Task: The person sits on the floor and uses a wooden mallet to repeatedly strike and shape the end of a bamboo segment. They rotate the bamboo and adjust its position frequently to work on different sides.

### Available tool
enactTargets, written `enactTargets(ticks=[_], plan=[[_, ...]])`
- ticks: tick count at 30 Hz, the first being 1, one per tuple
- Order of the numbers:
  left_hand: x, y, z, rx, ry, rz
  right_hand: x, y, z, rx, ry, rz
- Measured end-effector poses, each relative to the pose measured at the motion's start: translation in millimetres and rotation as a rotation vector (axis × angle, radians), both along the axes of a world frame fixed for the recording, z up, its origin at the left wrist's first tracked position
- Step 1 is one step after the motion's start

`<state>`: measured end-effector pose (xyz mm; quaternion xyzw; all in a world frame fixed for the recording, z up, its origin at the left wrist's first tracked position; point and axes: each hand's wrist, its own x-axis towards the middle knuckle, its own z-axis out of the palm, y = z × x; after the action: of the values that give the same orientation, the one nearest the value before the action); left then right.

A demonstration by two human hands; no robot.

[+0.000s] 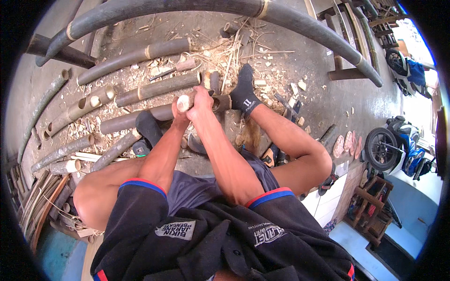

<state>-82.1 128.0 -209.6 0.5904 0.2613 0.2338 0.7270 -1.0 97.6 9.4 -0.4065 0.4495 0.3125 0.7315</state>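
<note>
My left hand [177,112] and my right hand [201,100] are both closed round a tool with a round, pale wooden handle [183,103], seen end-on. Its working end is hidden below my hands. Beneath them lies a dark bamboo pole [129,121] with a hole cut in its wall, just right of my right hand. My socked feet are at this pole, the left one resting against it and the right one beyond its right end. Just past my hands is another bamboo length [159,89].
Wood chips and shavings [229,56] cover the floor. A wooden-handled tool with a dark blade [185,65] lies beyond the bamboo. To the left is a bamboo piece with several holes [79,110]. A long bamboo rail [187,7] crosses the far side. Motorbikes [382,147] stand right.
</note>
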Motion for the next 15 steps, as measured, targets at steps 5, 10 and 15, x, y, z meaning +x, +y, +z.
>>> enactTargets(ticks=[5,10,15], plan=[[32,1,147,0.994,0.742,-0.654,-46,-115,-24,0.117,-0.171,0.384],[35,0,178,0.941,0.832,-0.667,-47,-159,-6,-0.468,-0.507,0.852],[50,-14,177,0.984,0.956,-0.592,-2,-197,-38,-0.595,-0.646,1.273]])
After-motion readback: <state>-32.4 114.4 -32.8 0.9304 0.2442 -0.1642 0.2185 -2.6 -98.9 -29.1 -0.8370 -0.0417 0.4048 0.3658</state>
